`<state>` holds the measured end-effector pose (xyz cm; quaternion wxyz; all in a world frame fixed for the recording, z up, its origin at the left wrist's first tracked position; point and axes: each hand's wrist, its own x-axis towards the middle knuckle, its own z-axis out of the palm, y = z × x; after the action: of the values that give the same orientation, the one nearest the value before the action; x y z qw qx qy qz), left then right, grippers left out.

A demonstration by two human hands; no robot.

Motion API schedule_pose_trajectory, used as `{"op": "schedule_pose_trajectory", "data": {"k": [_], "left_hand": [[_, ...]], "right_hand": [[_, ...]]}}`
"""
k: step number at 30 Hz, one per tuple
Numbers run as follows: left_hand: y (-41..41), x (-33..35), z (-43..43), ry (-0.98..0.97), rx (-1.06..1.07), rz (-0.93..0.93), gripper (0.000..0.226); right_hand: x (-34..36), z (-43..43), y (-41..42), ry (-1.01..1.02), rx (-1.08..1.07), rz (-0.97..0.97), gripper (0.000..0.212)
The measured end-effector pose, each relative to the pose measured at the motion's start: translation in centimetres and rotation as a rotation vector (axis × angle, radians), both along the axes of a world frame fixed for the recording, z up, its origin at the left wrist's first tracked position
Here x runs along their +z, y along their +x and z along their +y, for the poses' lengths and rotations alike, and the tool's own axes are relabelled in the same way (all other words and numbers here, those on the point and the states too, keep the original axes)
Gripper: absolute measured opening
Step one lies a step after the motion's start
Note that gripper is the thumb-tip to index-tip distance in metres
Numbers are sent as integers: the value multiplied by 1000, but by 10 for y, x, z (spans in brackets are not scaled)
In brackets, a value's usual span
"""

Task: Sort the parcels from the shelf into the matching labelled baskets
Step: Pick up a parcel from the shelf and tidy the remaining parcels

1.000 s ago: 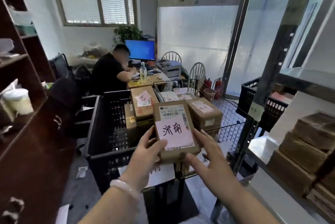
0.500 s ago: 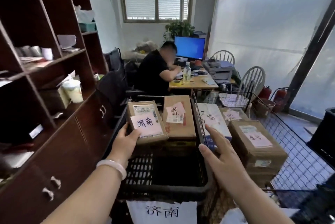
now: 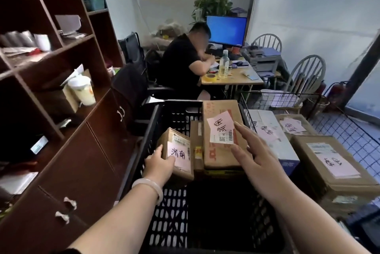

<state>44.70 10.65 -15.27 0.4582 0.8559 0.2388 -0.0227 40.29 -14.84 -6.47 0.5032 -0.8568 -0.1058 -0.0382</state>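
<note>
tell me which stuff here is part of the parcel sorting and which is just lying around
Part of the job:
small parcel, gripped by the left hand
black basket
large parcel already in it
wire basket with labelled parcels
right hand, open

Just lying about:
cup
monitor
water bottle
tape roll
plant

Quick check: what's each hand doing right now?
Left hand: grips the small parcel.
Right hand: open, fingers straight, holding nothing.
</note>
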Motion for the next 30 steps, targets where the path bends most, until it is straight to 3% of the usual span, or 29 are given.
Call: {"op": "schedule_pose_trajectory", "data": {"k": [6, 10, 13, 16, 25, 30], "left_hand": [[17, -15, 6, -114, 8, 7, 55], [19, -23, 12, -120, 8, 36, 80], [19, -26, 13, -127, -4, 11, 77], [20, -28, 14, -66, -68, -32, 67], [13, -24, 17, 143, -266, 11, 86], [11, -24, 20, 147, -240, 2, 96]], "right_hand": [[1, 15, 20, -26, -26, -15, 63], [2, 22, 30, -33, -22, -14, 62], [3, 25, 34, -45, -17, -47, 62], [0, 27, 39, -55, -11, -60, 63], [-15, 25, 49, 3, 1, -95, 61], [-17, 25, 50, -4, 16, -94, 69]]}}
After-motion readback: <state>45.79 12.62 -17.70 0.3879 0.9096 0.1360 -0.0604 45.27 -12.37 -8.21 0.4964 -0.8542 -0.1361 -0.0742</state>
